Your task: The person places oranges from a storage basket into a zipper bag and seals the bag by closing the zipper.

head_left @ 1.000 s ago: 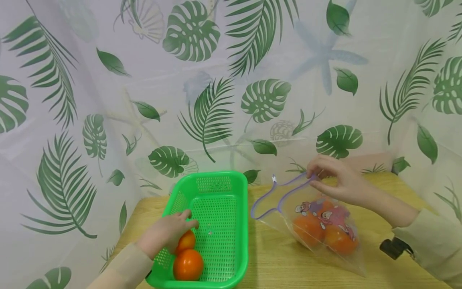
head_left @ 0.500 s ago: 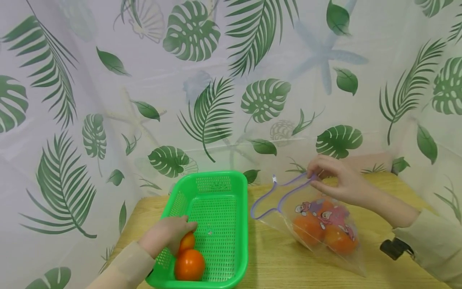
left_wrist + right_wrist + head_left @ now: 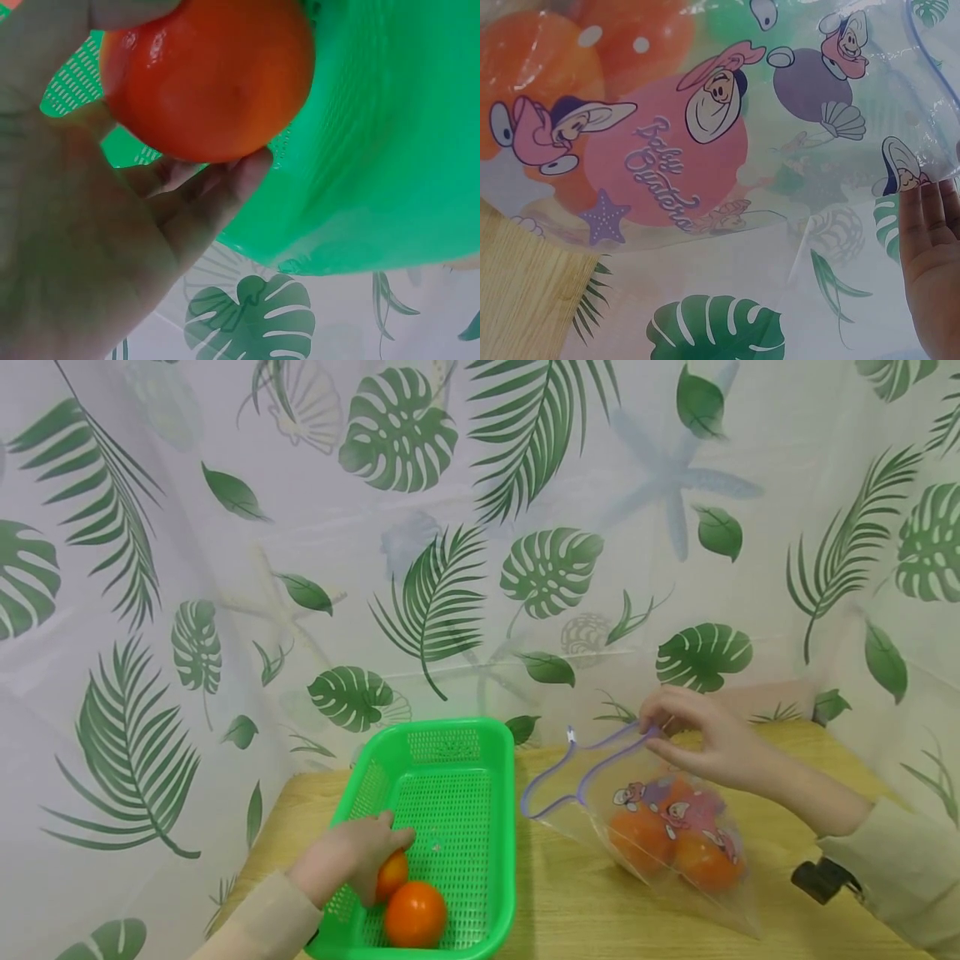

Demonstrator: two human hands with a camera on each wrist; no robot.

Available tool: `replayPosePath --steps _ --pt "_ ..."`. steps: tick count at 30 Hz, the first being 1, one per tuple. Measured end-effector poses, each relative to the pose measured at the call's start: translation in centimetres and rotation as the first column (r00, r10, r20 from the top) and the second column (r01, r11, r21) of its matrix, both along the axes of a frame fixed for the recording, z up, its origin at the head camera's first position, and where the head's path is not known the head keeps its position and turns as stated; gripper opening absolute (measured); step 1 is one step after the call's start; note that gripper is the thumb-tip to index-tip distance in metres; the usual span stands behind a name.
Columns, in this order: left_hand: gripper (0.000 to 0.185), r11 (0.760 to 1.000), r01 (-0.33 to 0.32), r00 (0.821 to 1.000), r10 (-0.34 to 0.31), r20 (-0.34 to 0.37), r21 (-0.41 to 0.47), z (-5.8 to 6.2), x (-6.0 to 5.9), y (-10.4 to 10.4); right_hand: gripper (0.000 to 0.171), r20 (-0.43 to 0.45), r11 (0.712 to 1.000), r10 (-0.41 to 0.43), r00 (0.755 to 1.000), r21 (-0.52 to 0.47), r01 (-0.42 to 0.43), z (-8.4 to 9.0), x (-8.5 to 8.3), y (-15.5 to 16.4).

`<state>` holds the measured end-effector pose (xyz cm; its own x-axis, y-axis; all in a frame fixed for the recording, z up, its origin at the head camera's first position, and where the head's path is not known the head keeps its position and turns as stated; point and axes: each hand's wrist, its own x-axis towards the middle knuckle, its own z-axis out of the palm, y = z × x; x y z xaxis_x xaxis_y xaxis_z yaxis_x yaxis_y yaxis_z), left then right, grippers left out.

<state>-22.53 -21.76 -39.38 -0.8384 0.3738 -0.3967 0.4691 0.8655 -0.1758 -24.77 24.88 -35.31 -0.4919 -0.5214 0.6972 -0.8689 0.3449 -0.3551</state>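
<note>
- Hands first: left hand [image 3: 345,860] sits low in the green basket [image 3: 457,752], fingers curled round an orange fruit [image 3: 393,874]; right hand [image 3: 705,739] is raised over the table [image 3: 570,902], pinching the purple zip rim of the clear printed bag [image 3: 660,827] so that the mouth stands open
- Largest thing in the work, the basket holds two fruits: the one gripped and a second fruit [image 3: 415,913] lying loose just beside it toward the near rim, apart from the fingers as far as I can tell
- Bag rests on the table just right of the basket, and at least two orange fruits show through its film, so by my judgement the moving of fruit between basket and bag is about half done, two each side; which way it goes I cannot tell
- Left wrist view shows what the head view hides: the gripped fruit [image 3: 210,75] is smooth and glossy, cupped by fingers [image 3: 217,195] from below and a thumb above, with basket wall [image 3: 390,135] right behind
- Right wrist view gives the bag [image 3: 705,150] close up, cartoon print with lettering and a small star, orange shapes behind it, fingertips [image 3: 930,225] at its edge
- Smallest: a white zip tab at the bag mouth appears in the head view only
</note>
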Motion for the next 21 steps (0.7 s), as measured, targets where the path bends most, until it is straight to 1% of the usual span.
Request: replayPosePath --steps 3,6,10,13,16,21 --pt "0.083 1.000 0.023 0.999 -0.024 -0.028 -0.006 0.07 0.18 0.05 0.039 -0.004 1.000 0.000 1.000 0.002 0.000 -0.02 -0.03 0.05" --pt "0.084 0.998 0.061 0.996 -0.061 -0.060 -0.011 0.04 0.25 -0.02 0.035 -0.009 1.000 -0.002 1.000 0.009 0.002 0.02 -0.09 0.14" --pt "0.086 0.995 0.103 0.991 -0.102 -0.084 0.002 0.06 0.25 -0.17 0.037 -0.016 1.000 -0.012 1.000 0.016 0.012 0.00 -0.10 0.25" --pt "0.087 0.991 0.129 0.987 -0.125 -0.101 0.029 0.10 0.20 -0.30 0.039 -0.019 1.000 -0.016 1.000 0.016 0.016 0.02 -0.09 0.29" --pt "0.087 0.984 0.170 0.978 -0.160 -0.135 0.060 0.04 0.13 -0.47 0.039 -0.018 1.000 -0.013 1.000 0.011 0.013 0.00 -0.08 0.30" --pt "0.087 0.966 0.243 0.956 -0.224 -0.190 0.085 0.11 0.08 -0.66 0.039 -0.009 1.000 -0.005 1.000 0.004 0.005 -0.10 -0.10 0.30"
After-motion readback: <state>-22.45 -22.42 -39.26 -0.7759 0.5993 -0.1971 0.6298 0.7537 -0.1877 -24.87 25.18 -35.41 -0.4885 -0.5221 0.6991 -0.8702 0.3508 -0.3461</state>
